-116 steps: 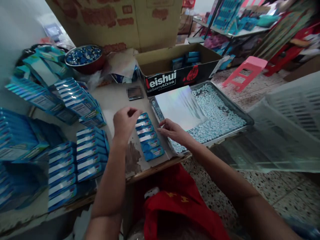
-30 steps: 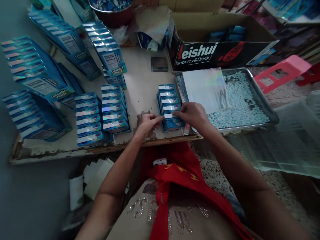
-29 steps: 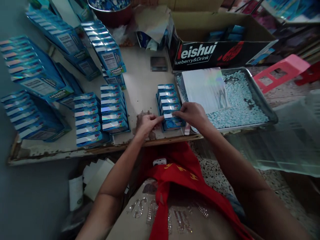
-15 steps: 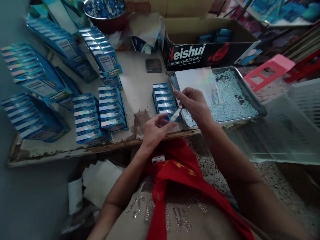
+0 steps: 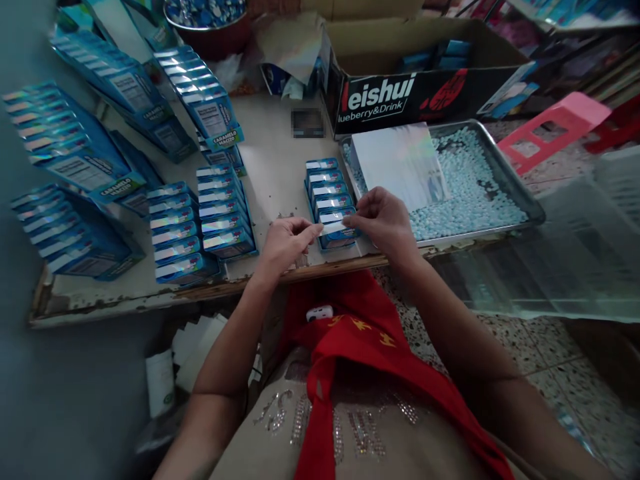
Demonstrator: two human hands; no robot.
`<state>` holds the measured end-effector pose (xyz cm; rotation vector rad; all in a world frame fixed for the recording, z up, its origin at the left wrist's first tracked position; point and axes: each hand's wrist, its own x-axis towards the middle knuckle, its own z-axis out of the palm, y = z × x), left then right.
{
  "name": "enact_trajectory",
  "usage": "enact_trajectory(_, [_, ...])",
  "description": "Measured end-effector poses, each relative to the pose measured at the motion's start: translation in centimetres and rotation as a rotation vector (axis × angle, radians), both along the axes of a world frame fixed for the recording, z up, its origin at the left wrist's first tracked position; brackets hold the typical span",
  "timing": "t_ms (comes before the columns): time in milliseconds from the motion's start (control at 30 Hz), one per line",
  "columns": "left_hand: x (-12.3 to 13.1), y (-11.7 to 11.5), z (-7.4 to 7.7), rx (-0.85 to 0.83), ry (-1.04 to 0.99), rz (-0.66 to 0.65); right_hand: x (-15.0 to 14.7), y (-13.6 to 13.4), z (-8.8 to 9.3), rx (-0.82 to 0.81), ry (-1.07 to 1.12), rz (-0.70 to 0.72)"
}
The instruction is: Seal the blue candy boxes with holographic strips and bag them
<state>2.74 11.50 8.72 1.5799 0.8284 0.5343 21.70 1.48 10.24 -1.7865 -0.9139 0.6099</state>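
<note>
A small whitish strip, like a sticker or label (image 5: 334,228), is stretched level between my two hands at the front box of a short row of small blue boxes (image 5: 327,189). My left hand (image 5: 287,245) pinches its left end between thumb and fingers. At the other end, my right hand (image 5: 384,219) pinches it with the fingertips. Other boxes in the row carry similar pale strips across their tops. Whether the strip touches the front box, I cannot tell. Right of the row lies a stack of shiny white sheets (image 5: 397,167) on a metal tray (image 5: 530,207) of pale blue pellets.
Filled blue display boxes (image 5: 225,213) stand in rows on the left of the worn table (image 5: 270,153). Behind are a black carton (image 5: 380,100) and a bowl of blue-wrapped pieces (image 5: 207,13). A pink stool (image 5: 555,127) and a translucent crate (image 5: 565,267) are at the right.
The strip has gone from slanting to level and now spans both hands at the front box. My left hand has moved left and my right hand down. The view has shifted slightly.
</note>
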Motion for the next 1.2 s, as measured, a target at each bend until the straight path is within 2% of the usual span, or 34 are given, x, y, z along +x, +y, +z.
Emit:
enact_trajectory(133, [0.3,0.9,-0.6,0.030,0.094,-0.088,-0.7,-0.4,0.0,-0.088,-0.142,-0.042])
enact_trajectory(267, [0.4,1.2,-1.3,0.025,0.107,-0.092,-1.0,-0.4,-0.4,-0.137,-0.211,-0.048])
enact_trajectory(433, [0.8,1.1,-3.1,-0.131,0.079,-0.078,-0.3,-0.2,-1.7,-0.166,-0.344,-0.050])
enact_trajectory(533, [1.6,0.5,-5.2,-0.283,0.075,0.001,0.7,-0.5,-2.7,-0.183,-0.395,-0.087])
enact_trajectory(600, [2.0,-0.3,-6.7,-0.293,0.103,0.134,1.3,-0.9,-3.5,-0.176,-0.260,-0.067])
enact_trajectory(733, [1.7,-1.8,-8.4,-0.181,0.066,0.350,1.6,-1.4,-4.9,-0.024,0.186,0.024])
enact_trajectory(833, [0.9,-3.0,-8.8,-0.041,-0.096,0.404,1.2,-1.1,-5.6,0.006,0.403,0.125])
enact_trajectory(900, [0.8,-3.8,-9.2,0.058,-0.171,0.296,0.6,-0.7,-5.9,-0.040,0.392,0.155])
enact_trajectory(1000, [1.1,-4.7,-10.2,0.198,-0.128,0.136,-0.6,-0.3,-6.3,-0.058,0.312,0.125])
enact_trajectory(1100, [1.3,-4.0,-10.9,0.320,-0.019,0.191,-1.3,1.0,-6.8,-0.008,0.263,0.129])
enact_trajectory(1200, [1.3,-1.3,-10.9,0.442,0.078,0.267,-1.2,4.2,-7.4,0.039,0.202,0.180])
